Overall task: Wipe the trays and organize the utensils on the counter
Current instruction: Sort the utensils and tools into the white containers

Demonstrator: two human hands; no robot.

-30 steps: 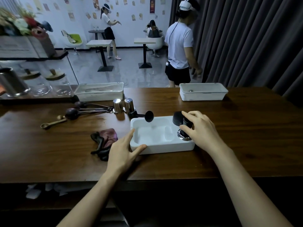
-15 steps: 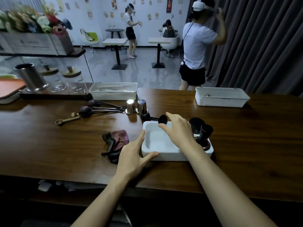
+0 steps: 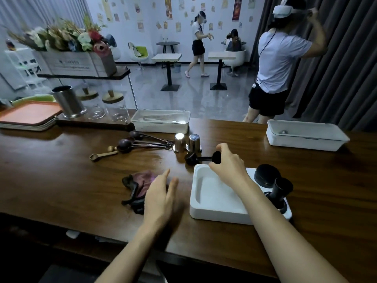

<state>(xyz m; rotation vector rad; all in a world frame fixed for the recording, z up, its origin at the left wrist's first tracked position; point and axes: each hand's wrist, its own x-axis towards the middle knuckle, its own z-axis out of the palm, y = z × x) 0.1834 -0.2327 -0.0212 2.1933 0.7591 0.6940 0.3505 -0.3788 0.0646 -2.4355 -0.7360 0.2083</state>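
We've got our right hand (image 3: 228, 164) over the far-left corner of the white tray (image 3: 206, 209), thumb & fingers curled around the round end of the black scoop (image 3: 195, 158) lying on the counter (image 3: 61, 176) just behind the tray. Whether the grip's fully closed, can't tell. Left hand (image 3: 161, 199) hovers flat, fingers loosely spread, holding nothing, tips over the dark cloth (image 3: 138, 180) left of the tray. Two black tampers (image 3: 275, 184) stand at the tray's right end.

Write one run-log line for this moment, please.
right hand: pinching black scoop behind white tray | left hand: open, over cloth | tamper: in tray
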